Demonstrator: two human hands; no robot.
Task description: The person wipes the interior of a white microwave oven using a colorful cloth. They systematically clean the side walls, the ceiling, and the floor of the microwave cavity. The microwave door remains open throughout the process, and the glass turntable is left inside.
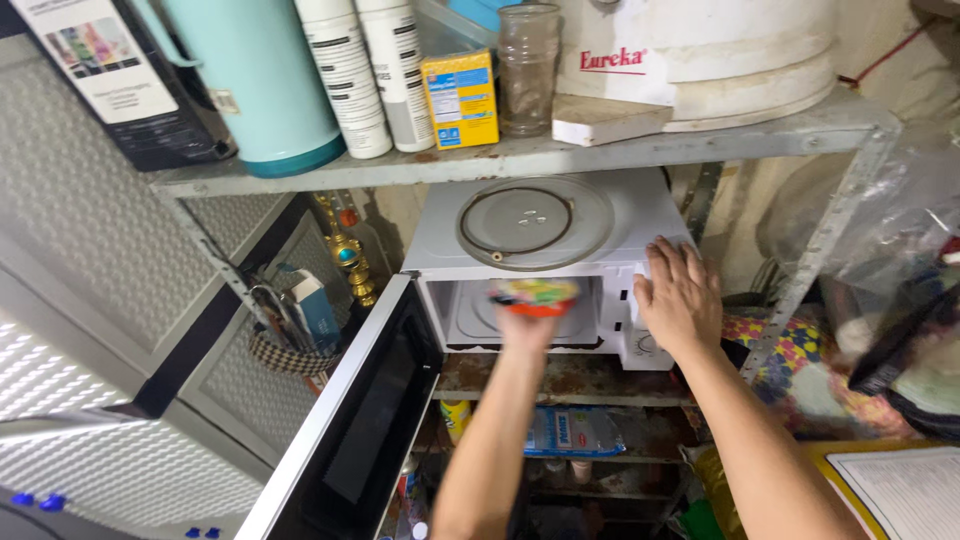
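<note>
Nearest, the microwave door [350, 420] hangs wide open at left. The left hand [527, 325] is clenched in a grip on a bright orange bowl [533, 295], held at the mouth of the white microwave [640, 225]. The right hand [680, 295] lies flat, fingers released, against the control panel. A glass turntable [535, 222] rests on top, under a metal shelf [600, 150].

— What's packaged on the upper shelf [620, 150]?
— A yellow and blue carton [460, 99], two white bottles with printed labels [365, 70], a dark box [120, 75] far left.
— And lower?
— A blue and white pouch [575, 432] under the microwave.
</note>
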